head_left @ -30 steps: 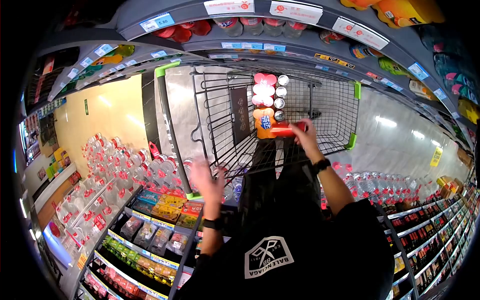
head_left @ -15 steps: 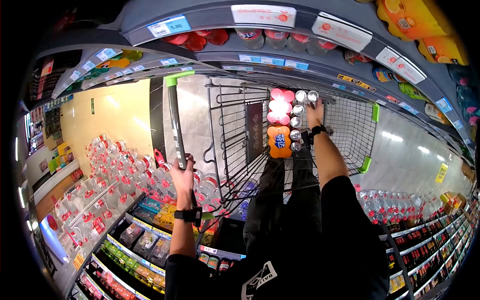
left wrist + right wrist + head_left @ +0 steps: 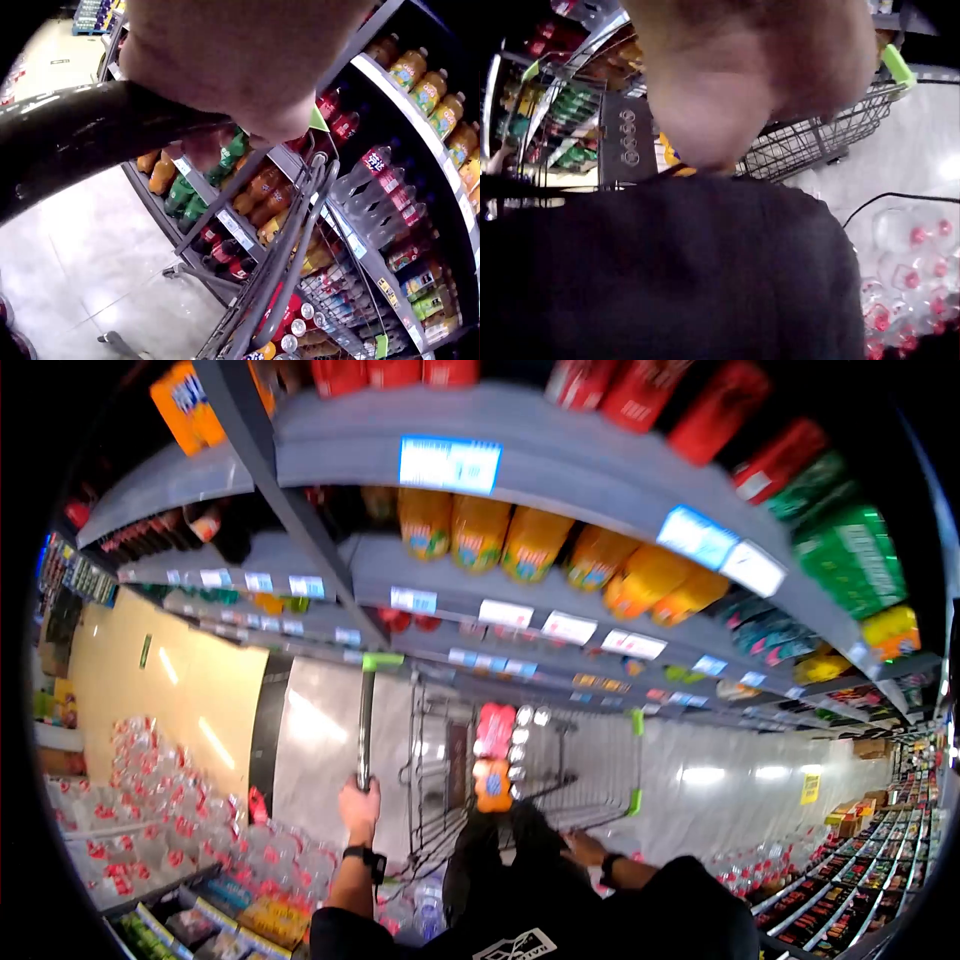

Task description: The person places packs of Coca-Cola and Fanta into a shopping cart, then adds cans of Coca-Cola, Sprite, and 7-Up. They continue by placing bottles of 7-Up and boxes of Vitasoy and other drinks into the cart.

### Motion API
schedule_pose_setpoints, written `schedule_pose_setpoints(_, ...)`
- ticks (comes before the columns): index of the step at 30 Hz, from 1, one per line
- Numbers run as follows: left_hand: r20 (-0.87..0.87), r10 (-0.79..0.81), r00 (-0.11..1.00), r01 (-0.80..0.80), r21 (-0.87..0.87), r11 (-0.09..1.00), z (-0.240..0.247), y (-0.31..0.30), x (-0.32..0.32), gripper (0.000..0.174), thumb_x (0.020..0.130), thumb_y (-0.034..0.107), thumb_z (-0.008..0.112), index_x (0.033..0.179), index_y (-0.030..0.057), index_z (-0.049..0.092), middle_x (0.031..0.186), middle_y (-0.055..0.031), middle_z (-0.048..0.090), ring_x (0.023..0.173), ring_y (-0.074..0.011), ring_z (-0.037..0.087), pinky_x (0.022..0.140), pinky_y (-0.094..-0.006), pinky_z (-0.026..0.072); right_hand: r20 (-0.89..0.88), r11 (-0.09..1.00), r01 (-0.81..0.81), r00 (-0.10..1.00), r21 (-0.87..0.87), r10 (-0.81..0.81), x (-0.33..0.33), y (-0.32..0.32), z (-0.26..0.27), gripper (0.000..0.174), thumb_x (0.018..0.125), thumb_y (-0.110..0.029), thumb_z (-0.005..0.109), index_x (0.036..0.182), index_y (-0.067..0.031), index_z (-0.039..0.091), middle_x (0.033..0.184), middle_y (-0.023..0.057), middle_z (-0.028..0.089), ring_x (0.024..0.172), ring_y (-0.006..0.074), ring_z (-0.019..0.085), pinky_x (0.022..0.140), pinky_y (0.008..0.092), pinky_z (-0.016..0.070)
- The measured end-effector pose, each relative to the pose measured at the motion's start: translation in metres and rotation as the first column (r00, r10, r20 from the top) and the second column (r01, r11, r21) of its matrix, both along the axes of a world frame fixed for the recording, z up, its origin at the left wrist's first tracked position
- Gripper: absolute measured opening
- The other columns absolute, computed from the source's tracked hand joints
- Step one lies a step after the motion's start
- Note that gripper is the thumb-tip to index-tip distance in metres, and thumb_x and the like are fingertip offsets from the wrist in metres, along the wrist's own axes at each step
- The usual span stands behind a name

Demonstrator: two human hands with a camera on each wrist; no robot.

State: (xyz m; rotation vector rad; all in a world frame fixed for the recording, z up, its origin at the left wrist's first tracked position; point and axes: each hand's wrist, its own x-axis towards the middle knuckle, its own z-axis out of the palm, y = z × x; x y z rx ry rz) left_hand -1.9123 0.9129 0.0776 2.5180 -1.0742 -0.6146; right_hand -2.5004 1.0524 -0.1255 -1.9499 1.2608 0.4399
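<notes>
My left hand (image 3: 360,808) grips the dark bar of the cart handle (image 3: 367,725); in the left wrist view the hand (image 3: 240,64) is wrapped over the handle (image 3: 82,135). Down beside my dark trousers, near the cart's lower edge, is my right hand (image 3: 584,850), with nothing visible in it. The right wrist view has that hand (image 3: 757,71) blurred above dark cloth (image 3: 690,262). Inside the cart stand a pink-red pack (image 3: 495,730), an orange pack (image 3: 492,784) and a row of silver-topped cans (image 3: 518,737).
Shelves of drinks curve along the cart's far side, with orange bottles (image 3: 475,535) and red cans (image 3: 720,410). Large clear bottles with red caps (image 3: 165,780) stand at the left, more at the lower right. Pale floor (image 3: 700,760) extends beyond the cart's right end.
My right hand has left the cans in the cart and come back beside my body. The left hand stays on the handle. The head view has tilted up, showing more shelves.
</notes>
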Motion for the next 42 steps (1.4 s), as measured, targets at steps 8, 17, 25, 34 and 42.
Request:
schedule_pose_setpoints(8, 0.002, -0.176, 0.984, 0.168, -0.325, 0.931, 0.004, 0.003, -0.016, 0.068, 0.086, 0.032, 0.072, 0.147, 0.0126, 0.050, 0.098, -0.0211, 0.072, 0.089, -0.0421, 0.069, 0.079, -0.0512, 0.0540, -0.098, 0.739, 0.540, 0.828, 0.404, -0.552, 0.005, -0.031, 0.094, 0.061, 0.097, -0.048, 0.064, 0.139, -0.0044, 0.058, 0.117, 0.0149, 0.071, 0.102, 0.0232, 0.070, 0.077, 0.0369, 0.0564)
schedule_pose_setpoints(17, -0.042, -0.302, 0.952, 0.263, -0.388, 0.883, 0.006, 0.001, -0.040, 0.082, 0.080, 0.029, 0.078, 0.154, 0.0133, 0.045, 0.107, -0.0236, 0.072, 0.094, -0.0432, 0.069, 0.083, -0.0493, 0.0541, 0.151, 0.114, 0.923, 0.062, 0.367, -0.987, -0.026, 0.029, 0.142, 0.037, 0.092, -0.027, 0.071, 0.123, -0.0093, 0.064, 0.096, 0.0067, 0.071, 0.073, 0.0197, 0.071, 0.057, 0.0342, 0.0532)
schedule_pose_setpoints(25, -0.176, -0.311, 0.934, 0.207, -0.443, 0.872, 0.002, -0.002, -0.070, 0.077, 0.082, 0.023, 0.077, 0.152, 0.0124, 0.048, 0.107, -0.0223, 0.073, 0.084, -0.0369, 0.072, 0.081, -0.0464, 0.0553, 0.106, 0.212, 0.940, 0.190, 0.267, -0.976, -0.052, 0.043, 0.155, 0.037, 0.093, -0.030, 0.070, 0.122, -0.0069, 0.064, 0.098, 0.0053, 0.071, 0.076, 0.0186, 0.071, 0.061, 0.0339, 0.0542)
schedule_pose_setpoints(34, -0.119, -0.292, 0.949, 0.214, -0.435, 0.874, -0.001, -0.006, -0.112, 0.078, 0.081, 0.021, 0.078, 0.152, 0.0116, 0.048, 0.103, -0.0224, 0.073, 0.091, -0.0379, 0.073, 0.084, -0.0474, 0.0556, 0.326, 0.293, 0.932, 0.214, 0.216, -0.921, -0.059, 0.009, 0.183, 0.042, 0.095, -0.025, 0.068, 0.130, -0.0045, 0.060, 0.104, 0.0084, 0.070, 0.084, 0.0194, 0.071, 0.063, 0.0330, 0.0541)
schedule_pose_setpoints(42, -0.108, -0.380, 0.919, 0.283, -0.492, 0.823, -0.024, 0.016, -0.121, 0.084, 0.078, 0.017, 0.080, 0.150, 0.0003, 0.041, 0.138, -0.0266, 0.057, 0.129, -0.0430, 0.053, 0.109, -0.0476, 0.0415, 0.306, 0.288, 0.910, 0.195, 0.298, -0.932, -0.095, 0.032, 0.157, 0.049, 0.093, -0.031, 0.071, 0.130, -0.0011, 0.062, 0.100, 0.0102, 0.070, 0.077, 0.0196, 0.071, 0.061, 0.0338, 0.0537)
